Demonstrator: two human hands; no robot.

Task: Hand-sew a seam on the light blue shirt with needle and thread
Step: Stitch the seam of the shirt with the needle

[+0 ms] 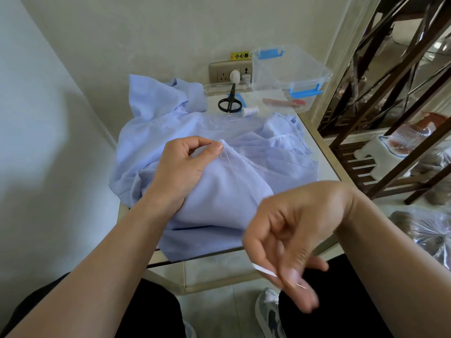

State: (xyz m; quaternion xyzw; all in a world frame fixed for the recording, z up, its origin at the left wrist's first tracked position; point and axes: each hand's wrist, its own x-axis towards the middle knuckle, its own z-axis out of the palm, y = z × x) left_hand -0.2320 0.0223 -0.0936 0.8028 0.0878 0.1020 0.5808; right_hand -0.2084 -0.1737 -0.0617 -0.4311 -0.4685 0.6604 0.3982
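A yellow label [240, 55] on the pale wall reads "小心触", its end hidden behind a clear container [290, 69] with blue clips. It sits above a wall socket [227, 73]. The light blue shirt [219, 191] lies crumpled mid-frame on a small pale table [324, 164] with a metal rim. At the shirt's 12 o'clock lie black scissors [230, 103] and a white spool [250, 111]. The left hand [183, 167] pinches a seam fold, where a loop of white thread [225, 156] hangs. At 5 o'clock the blurred right hand [292, 230], fingers curled, pinches the needle [301, 285]. A dark wooden shelf [390, 118] stands at 2 o'clock.
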